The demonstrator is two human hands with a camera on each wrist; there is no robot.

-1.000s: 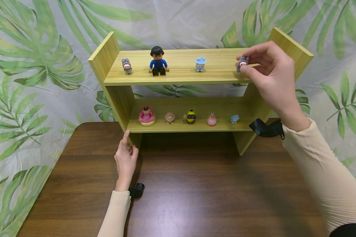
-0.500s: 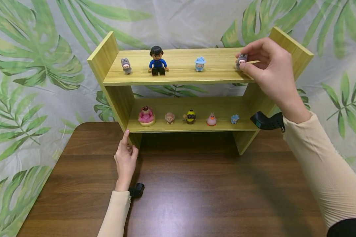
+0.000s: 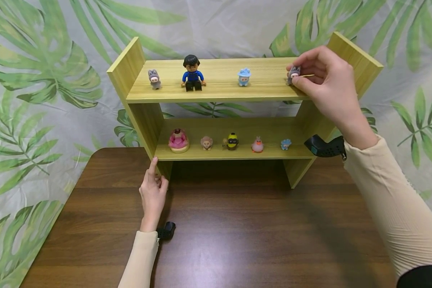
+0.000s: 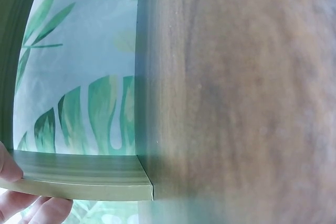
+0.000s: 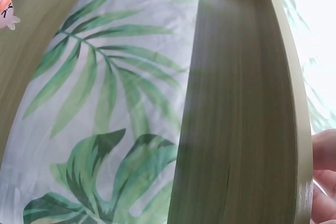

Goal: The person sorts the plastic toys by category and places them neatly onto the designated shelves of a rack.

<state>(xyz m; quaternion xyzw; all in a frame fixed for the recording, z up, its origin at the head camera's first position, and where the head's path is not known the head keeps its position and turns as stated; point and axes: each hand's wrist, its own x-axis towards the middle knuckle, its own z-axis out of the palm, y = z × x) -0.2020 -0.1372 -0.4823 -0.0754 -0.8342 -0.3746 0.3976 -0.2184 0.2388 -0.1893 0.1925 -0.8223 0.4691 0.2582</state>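
Observation:
My right hand [image 3: 331, 82] pinches a small grey bunny-eared figurine [image 3: 294, 75] between thumb and fingertips, at the right part of the upper shelf board. In the right wrist view its fingertips [image 5: 324, 174] show past the board's edge and the figurine is hidden. My left hand [image 3: 153, 192] holds the lower left side panel [image 4: 79, 182] of the wooden shelf [image 3: 219, 96], thumb and fingers on opposite faces. Along the upper board stand another grey bunny-eared figurine [image 3: 154, 79], a black-haired doll in blue [image 3: 192, 74] and a light-blue hatted figurine [image 3: 244, 77].
On the lower board stand a pink bear figurine [image 3: 178, 141], a lion-like one [image 3: 207, 143], a yellow-and-black one [image 3: 232, 141], a pink duck-like one [image 3: 257, 145] and a small blue one [image 3: 286, 144]. The shelf stands on a brown wooden table [image 3: 216, 232] before a leaf-print cloth [image 3: 216, 24].
The right hand has shifted slightly up and left while pinching the grey figurine. The left hand has stayed at the shelf's side panel.

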